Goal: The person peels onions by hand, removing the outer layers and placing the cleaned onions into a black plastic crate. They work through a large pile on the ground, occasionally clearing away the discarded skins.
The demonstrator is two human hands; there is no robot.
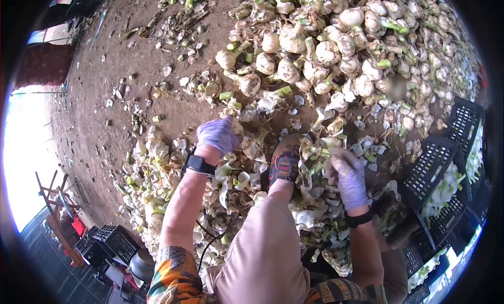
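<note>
My left hand (218, 135), in a thin purple glove, is closed around a pale bulb (237, 128) that shows only in part beyond the fingers. My right hand (347, 177), gloved the same way with dirty fingertips, is curled in above the peelings to the right of my shoe (285, 162). What it holds, if anything, I cannot make out. Between and below both hands lies a thick litter of white and green peelings (231, 180). Just ahead of them spreads a heap of garlic-like white bulbs (328, 52), several with cut green stems.
Black plastic crates (430, 170) stand at the right, some holding peeled white bulbs (446, 191). More crates (116, 241) and a wooden chair (55, 215) are at the lower left. Bare brown ground (100, 136) with scattered scraps runs along the left. A dark cable (202, 251) hangs beside my left knee.
</note>
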